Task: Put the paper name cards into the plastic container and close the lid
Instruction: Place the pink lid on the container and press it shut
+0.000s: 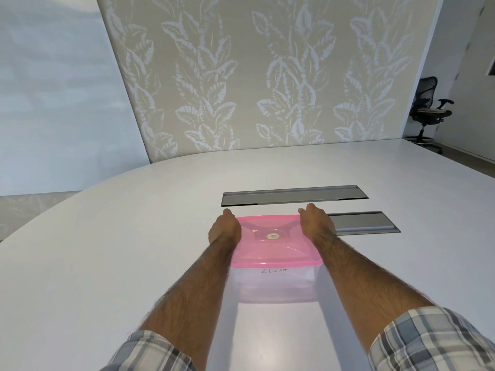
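A clear plastic container (273,283) stands on the white table (107,250), with a pink translucent lid (270,245) lying on top of it. Through the near wall a paper name card (273,271) with handwritten letters shows faintly. My left hand (224,227) grips the lid's far left corner and my right hand (316,222) grips its far right corner, fingers curled over the far edge. Both forearms run along the container's sides.
Two grey metal cable hatches are set into the table: a long one (294,195) just beyond the container, a shorter one (367,223) to its right. A leaf-patterned wall stands behind the table. A black office chair (428,108) is at far right.
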Motion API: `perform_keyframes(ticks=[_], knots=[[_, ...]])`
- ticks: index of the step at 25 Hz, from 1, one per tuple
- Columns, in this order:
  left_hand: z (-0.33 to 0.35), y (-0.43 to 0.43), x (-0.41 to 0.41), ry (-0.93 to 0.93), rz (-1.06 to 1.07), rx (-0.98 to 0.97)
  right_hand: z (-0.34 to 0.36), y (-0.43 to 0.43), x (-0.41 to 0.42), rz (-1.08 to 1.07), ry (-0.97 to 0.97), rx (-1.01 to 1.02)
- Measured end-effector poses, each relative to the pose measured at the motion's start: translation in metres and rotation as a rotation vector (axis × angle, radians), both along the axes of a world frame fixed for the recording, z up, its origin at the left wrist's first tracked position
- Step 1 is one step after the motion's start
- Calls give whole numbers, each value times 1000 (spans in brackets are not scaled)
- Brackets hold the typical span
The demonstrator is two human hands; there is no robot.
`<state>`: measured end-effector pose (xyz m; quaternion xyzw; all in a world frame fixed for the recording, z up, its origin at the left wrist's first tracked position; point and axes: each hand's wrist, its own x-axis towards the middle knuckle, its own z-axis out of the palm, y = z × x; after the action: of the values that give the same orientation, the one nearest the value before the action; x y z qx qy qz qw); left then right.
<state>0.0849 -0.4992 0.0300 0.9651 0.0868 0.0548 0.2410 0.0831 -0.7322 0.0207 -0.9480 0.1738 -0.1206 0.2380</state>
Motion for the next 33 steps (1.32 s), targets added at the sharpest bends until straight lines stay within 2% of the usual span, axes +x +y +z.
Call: perform_keyframes(ticks=[5, 15, 20, 23, 25, 28, 33], knots=[[-2, -4, 5, 51, 43, -143, -4, 0, 4, 1, -6, -2], [-6, 1, 6, 7, 22, -112, -7, -2, 9, 16, 26, 36], [3, -9, -21, -113, -52, 96, -8, -1, 5, 4, 13, 36], [-3, -17, -42, -17, -162, 47, -3, 1, 3, -5, 18, 51], [-8, -15, -47, 56, -260, 128, -2, 2, 0, 3, 29, 54], [-9, -13, -48, 70, -325, 283, 0, 4, -2, -4, 39, 22], [-9, -16, -52, 93, -366, 323, 10, 8, -4, -9, 90, -82]])
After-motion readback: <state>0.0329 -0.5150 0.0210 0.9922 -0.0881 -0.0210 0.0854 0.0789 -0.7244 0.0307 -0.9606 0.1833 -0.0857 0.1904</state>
